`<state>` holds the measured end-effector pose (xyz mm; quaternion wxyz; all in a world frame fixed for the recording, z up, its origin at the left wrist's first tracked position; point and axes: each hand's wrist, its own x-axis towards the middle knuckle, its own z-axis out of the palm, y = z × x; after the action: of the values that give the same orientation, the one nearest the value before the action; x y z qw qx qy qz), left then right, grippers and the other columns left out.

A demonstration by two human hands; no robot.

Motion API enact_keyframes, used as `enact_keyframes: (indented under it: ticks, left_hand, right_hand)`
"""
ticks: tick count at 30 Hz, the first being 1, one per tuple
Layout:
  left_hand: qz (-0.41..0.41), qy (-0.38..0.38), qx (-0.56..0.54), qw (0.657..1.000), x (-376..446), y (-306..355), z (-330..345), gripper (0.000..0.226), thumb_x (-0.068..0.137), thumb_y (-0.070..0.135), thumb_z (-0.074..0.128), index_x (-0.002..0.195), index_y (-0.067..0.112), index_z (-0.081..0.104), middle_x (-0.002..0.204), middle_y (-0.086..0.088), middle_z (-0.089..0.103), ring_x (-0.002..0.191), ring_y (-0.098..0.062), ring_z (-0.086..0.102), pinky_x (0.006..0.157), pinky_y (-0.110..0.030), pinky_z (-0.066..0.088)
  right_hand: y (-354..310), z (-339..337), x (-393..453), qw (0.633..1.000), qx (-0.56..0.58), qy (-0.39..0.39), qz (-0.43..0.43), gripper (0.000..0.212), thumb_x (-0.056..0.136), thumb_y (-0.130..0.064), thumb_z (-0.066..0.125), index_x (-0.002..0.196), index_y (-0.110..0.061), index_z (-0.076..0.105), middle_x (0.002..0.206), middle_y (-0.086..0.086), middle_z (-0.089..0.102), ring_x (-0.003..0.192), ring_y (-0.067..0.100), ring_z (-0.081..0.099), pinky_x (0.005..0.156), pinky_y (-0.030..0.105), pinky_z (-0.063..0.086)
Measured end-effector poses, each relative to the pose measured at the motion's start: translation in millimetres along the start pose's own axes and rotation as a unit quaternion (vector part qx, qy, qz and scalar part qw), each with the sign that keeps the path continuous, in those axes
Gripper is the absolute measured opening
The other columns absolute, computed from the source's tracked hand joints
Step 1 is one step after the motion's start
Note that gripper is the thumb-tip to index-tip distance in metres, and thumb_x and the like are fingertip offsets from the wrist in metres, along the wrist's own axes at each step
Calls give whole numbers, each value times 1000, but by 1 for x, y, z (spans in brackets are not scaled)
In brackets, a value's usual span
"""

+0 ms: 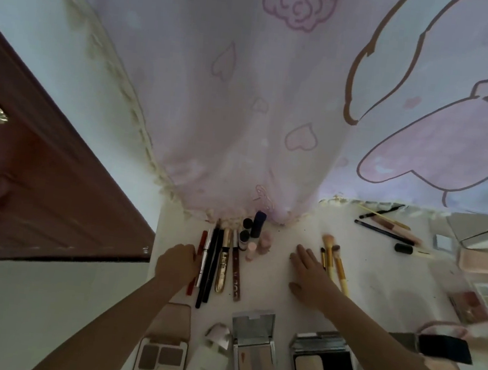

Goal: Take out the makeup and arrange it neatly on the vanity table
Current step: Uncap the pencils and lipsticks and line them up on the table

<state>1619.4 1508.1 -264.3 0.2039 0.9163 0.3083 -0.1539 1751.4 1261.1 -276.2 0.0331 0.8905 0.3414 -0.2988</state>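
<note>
Three open compacts (252,351) and a white tube (207,362) lie nearest on the tabletop (377,277). Left hand (177,263) curls against the red pencil (197,262); right hand (309,271) lies flat, fingers straight. Six pencils (213,266) run near-to-far; three brushes (334,260) slant beside the right hand.

Two bare forearms are seen, uncovered from the lower edge of the view to the wrists. No sleeves, rings, watch or bracelets are worn on the left hand (177,263) or the right hand (310,274).
</note>
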Motion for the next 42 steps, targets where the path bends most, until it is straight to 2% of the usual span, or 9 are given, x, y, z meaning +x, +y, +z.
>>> enact_keyframes:
  ticks: [7,11,15,19,24,27,33,38,42]
  left_hand:
    - [18,-4,91,996,-1,5,-3,34,99,28,33,100,4,57,107,-11,59,99,-22,57,82,-31,45]
    - [70,32,179,981,-20,24,-12,24,95,19,36,103,10,57,106,-5,59,95,-18,58,77,-28,46]
    - [274,97,145,946,-51,72,-19,17,89,26,55,85,11,62,85,-4,63,75,-16,61,64,-23,46]
    - [415,95,104,899,-55,133,-7,25,93,26,42,93,9,61,91,-7,60,83,-23,59,70,-28,50]
    - [353,-11,105,930,-19,190,29,38,95,28,39,129,11,40,133,-10,40,122,-23,38,92,-31,38]
    - [275,-79,153,946,1,198,51,64,96,34,40,144,3,11,154,-16,8,143,-28,7,115,-34,14]
    - [199,-122,152,961,20,179,85,80,95,49,31,144,3,-12,153,-15,-21,142,-28,-17,116,-37,-4]
    - [220,-98,140,960,23,168,98,80,94,51,27,143,6,-17,152,-11,-25,141,-23,-22,113,-34,-13]
    - [224,-77,153,959,24,166,102,80,94,53,26,143,5,-15,152,-12,-22,141,-24,-20,114,-34,-11]
  right_hand:
    - [0,-5,-2,1000,8,-14,3,68,95,-29,41,147,-9,1,155,12,-11,144,28,-4,117,37,8]
    - [7,-31,-8,996,72,-50,-1,60,96,-29,41,146,-12,13,156,7,7,143,21,14,113,30,16]
    - [30,-67,-31,990,139,-11,10,48,95,-34,44,139,-18,36,144,5,39,131,21,38,105,29,29]
    - [66,-100,-47,992,120,8,22,41,94,-34,44,132,-17,46,130,2,54,118,19,50,92,25,37]
    - [129,-102,-46,990,82,47,104,39,93,-31,47,128,-15,51,131,1,55,123,17,47,94,25,37]
    - [164,-84,-43,986,21,28,160,39,92,-24,48,129,-12,49,134,5,51,122,21,47,100,30,39]
    - [203,-60,-37,968,6,86,235,35,90,-12,48,125,-12,47,121,10,51,108,25,54,87,34,50]
    - [209,-53,-28,974,-42,117,192,29,92,-21,48,120,-16,54,118,9,48,106,25,51,86,34,49]
    - [206,-51,-26,983,-72,70,153,25,92,-26,48,111,-13,57,124,8,46,105,23,54,75,30,46]
